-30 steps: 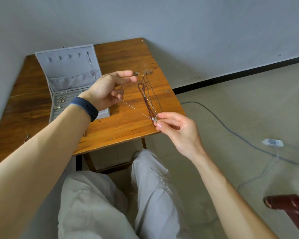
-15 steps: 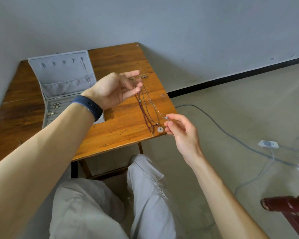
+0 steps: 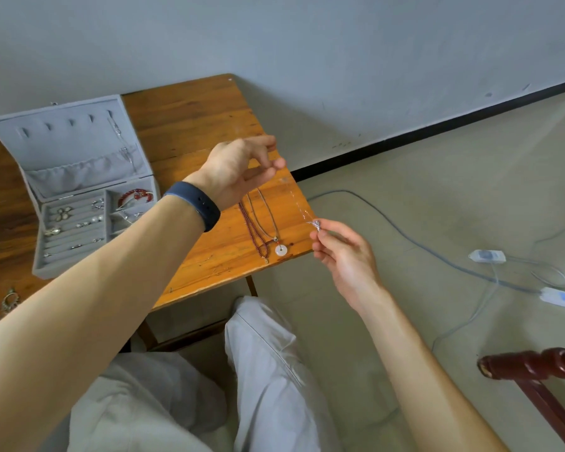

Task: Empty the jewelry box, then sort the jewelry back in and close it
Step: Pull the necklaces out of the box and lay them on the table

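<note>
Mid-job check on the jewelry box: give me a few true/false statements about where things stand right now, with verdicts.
1. The jewelry box has its lid up. True.
2. The right hand pinches the pendant of a thin silver chain. True.
3. The white ring pendant is stowed in the box. False: it lies on the table, near its edge.
4. The red bracelet lies on the table. False: it sits in a box compartment.
5. The left hand rests flat on the table. False: it is raised, pinching the chain's other end.
</note>
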Demonstrator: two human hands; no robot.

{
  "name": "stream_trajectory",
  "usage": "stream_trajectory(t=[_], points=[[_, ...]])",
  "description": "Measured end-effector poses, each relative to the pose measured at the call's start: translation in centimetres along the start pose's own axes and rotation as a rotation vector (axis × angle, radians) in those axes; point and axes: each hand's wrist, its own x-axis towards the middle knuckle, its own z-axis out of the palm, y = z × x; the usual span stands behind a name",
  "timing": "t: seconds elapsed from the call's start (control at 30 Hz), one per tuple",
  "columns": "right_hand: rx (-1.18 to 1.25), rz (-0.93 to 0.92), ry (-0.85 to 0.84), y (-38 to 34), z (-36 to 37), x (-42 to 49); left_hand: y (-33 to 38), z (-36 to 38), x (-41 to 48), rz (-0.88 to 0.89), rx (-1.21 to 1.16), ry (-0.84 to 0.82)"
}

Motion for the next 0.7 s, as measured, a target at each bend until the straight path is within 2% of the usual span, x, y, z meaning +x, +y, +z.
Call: stream_trajectory(t=[0.17,0.4,0.7], points=[[0.089,0.094,-0.023,0.2,-0.8,0.8,0.0,0.5,0.2,-0.033,-0.035,-0.141],[0.133,0.176,-0.091,0.2,-1.0,1.3,-0.7,1.1,0.5,0.126,0.203,-0.026],[0.108,0.156,-0.118,0.1,-0.8,1.0,-1.2,1.1,0.7,0.272,0.363,0.119]])
